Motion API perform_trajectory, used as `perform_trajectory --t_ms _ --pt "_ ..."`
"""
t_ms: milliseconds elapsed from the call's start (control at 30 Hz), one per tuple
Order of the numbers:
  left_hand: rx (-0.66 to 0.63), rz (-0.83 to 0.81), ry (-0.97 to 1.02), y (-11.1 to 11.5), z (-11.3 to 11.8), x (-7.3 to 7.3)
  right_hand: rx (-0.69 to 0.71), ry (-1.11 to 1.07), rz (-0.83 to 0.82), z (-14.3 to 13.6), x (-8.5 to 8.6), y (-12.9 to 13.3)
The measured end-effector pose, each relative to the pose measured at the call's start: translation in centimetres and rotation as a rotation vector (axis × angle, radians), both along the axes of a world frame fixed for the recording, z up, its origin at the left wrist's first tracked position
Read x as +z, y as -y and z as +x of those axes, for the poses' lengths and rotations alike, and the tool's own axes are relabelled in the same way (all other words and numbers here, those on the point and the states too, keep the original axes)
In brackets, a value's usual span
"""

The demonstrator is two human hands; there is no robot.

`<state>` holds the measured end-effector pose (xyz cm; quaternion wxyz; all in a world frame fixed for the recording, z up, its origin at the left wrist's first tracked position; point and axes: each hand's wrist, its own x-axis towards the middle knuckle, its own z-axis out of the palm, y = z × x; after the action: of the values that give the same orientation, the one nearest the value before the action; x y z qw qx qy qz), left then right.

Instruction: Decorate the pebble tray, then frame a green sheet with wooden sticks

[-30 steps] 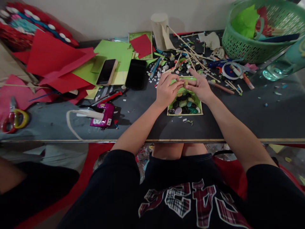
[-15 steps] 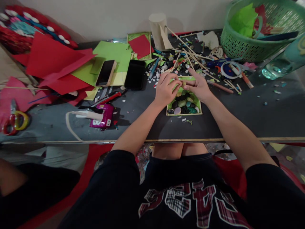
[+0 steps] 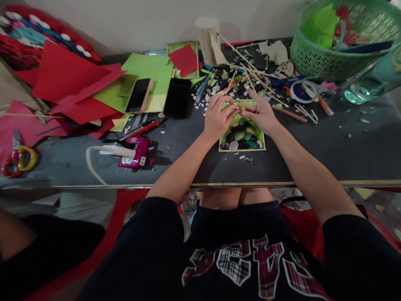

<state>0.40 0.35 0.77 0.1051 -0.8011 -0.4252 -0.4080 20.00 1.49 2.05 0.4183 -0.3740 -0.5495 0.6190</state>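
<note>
A small yellowish pebble [image 3: 242, 109] is pinched where the fingertips of both hands meet. My left hand [image 3: 219, 116] comes at it from the left, its fingers closed. My right hand [image 3: 263, 113] grips it between thumb and fingers from the other side. Below them lies a light-green panel [image 3: 260, 136] edged with thin sticks. Its near half is covered with smooth pebbles [image 3: 239, 136] in black, green, pale and lilac. The hands hide part of the panel's far half.
Behind the hands spread loose pebbles, scraps and thin wooden sticks [image 3: 247, 71]. Two phones [image 3: 177, 98], red paper [image 3: 69, 79], a box cutter [image 3: 145, 127] and a purple power adapter [image 3: 138, 154] lie to the left. At the right stand a green basket [image 3: 328, 62] and a bottle [image 3: 366, 85].
Almost nothing differs. Both hands stay over the panel with the yellowish pebble between their fingertips.
</note>
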Motion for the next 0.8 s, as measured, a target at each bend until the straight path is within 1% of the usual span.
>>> perform_trajectory --t_ms 133,300,500,633,800 --pt "-0.010 -0.020 -0.001 0.0 0.1 0.0 0.001 -0.009 -0.001 0.0 -0.3 -0.1" --pt "-0.058 -0.062 -0.014 -0.1 0.1 0.0 0.014 -0.018 0.002 0.1 -0.6 -0.2" --pt "-0.095 -0.102 -0.037 -0.4 0.0 -0.4 0.024 -0.014 0.017 0.2 -0.7 -0.1" --pt "-0.126 -0.135 -0.041 -0.5 0.1 -0.8 0.038 -0.009 0.048 0.2 -1.3 -0.6" --pt "-0.107 -0.127 -0.033 -0.3 0.3 -1.1 0.087 0.016 0.110 0.3 -2.0 -1.3"
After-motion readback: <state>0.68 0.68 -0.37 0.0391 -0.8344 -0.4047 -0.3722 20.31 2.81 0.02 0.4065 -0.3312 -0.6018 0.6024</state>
